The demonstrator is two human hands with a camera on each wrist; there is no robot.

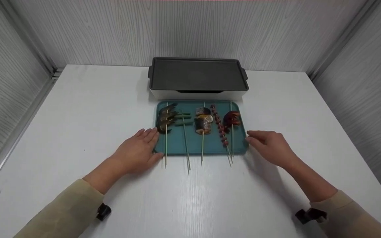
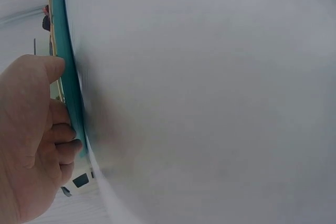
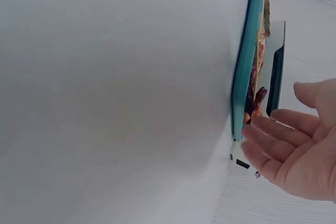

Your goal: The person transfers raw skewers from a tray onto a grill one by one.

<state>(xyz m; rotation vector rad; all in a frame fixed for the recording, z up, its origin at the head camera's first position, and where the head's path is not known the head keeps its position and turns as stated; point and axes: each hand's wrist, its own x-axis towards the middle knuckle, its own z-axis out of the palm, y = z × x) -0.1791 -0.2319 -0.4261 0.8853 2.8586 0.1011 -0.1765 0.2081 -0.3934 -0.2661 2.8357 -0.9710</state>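
Note:
A teal rectangular tray (image 1: 177, 145) lies flat on the white table, with food skewers side by side on it: shrimp (image 1: 164, 122), green stalks (image 1: 184, 123), fish chunks (image 1: 203, 125), small red round pieces (image 1: 219, 124) and a dark red piece (image 1: 231, 119). Their sticks jut past the front rim. Against the tray's left side rests my left hand (image 1: 136, 153), its thumb at the front corner. My right hand (image 1: 273, 147) is beside the right edge, fingertips right at the rim. In the right wrist view its fingers are loosely extended, thumb spread away.
Directly behind the tray stands a griddle (image 1: 195, 74) with a dark flat plate, side handles and a white base. Grey wood-grain panels (image 1: 111, 33) enclose the table at the back and both sides.

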